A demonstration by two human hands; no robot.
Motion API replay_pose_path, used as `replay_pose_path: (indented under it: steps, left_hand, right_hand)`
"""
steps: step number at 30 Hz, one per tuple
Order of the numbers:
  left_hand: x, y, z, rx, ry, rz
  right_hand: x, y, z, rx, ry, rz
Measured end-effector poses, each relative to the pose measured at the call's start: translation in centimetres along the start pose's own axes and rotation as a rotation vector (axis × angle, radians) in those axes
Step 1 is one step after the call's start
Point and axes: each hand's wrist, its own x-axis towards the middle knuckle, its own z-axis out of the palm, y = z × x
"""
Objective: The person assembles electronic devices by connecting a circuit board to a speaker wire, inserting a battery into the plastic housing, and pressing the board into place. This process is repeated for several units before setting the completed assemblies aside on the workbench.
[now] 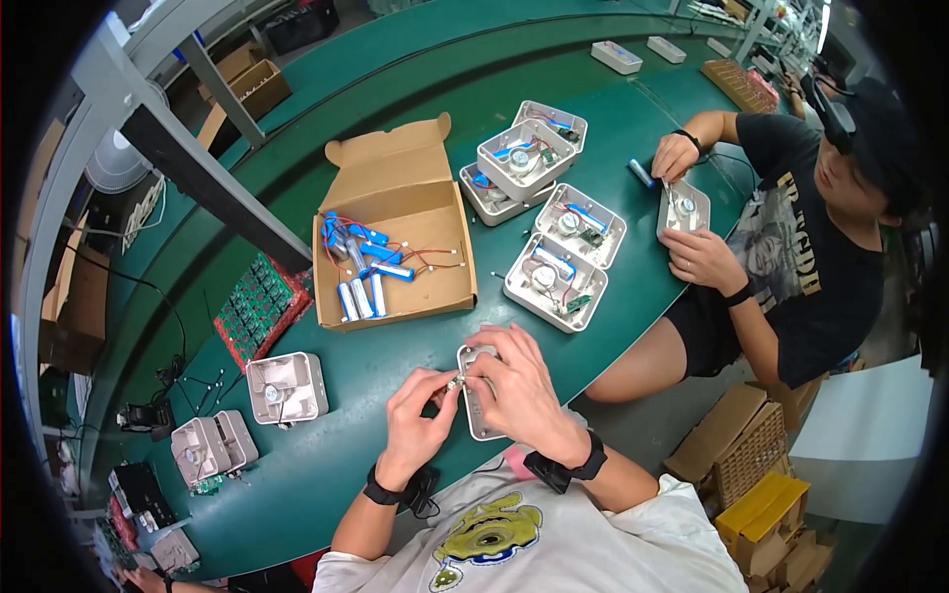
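At the table's near edge, a light-grey plastic housing (pixel 481 423) lies open side up under my hands. My left hand (pixel 417 413) is closed at its left side, thumb and fingertips pinching a small pale connector (pixel 454 383). From the right, my right hand (pixel 516 387) reaches over the housing and covers much of its inside. Its thumb meets the left fingertips at the connector, while its other fingers curl over the housing's far end. Any wire on the connector is too small to follow.
Beyond my hands stands an open cardboard box (pixel 395 308) of blue batteries with wires. Housings with speakers and batteries (pixel 554 284) sit to its right. Green circuit boards (pixel 259 308) and more housings (pixel 287 387) lie left. At right, a co-worker (pixel 791 227) handles another housing (pixel 684 210).
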Motion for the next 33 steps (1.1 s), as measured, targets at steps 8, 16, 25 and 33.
replay_pose_path:
  steps: [8,16,25,33]
  left_hand:
    - [0.0,0.3,0.0,-0.015,0.002,-0.019]
    - [0.0,0.7,-0.1,0.005,0.02,-0.01]
    - [-0.2,0.8,0.0,0.027,0.038,-0.013]
    - [-0.3,0.7,-0.1,0.023,0.037,-0.014]
  right_hand:
    - [0.1,0.2,-0.1,0.037,0.039,0.014]
    - [-0.2,-0.3,0.7,0.035,0.064,0.008]
    - [-0.4,-0.6,1.4,0.024,0.104,-0.001]
    - [-0.6,-0.8,1.9,0.007,0.136,-0.002]
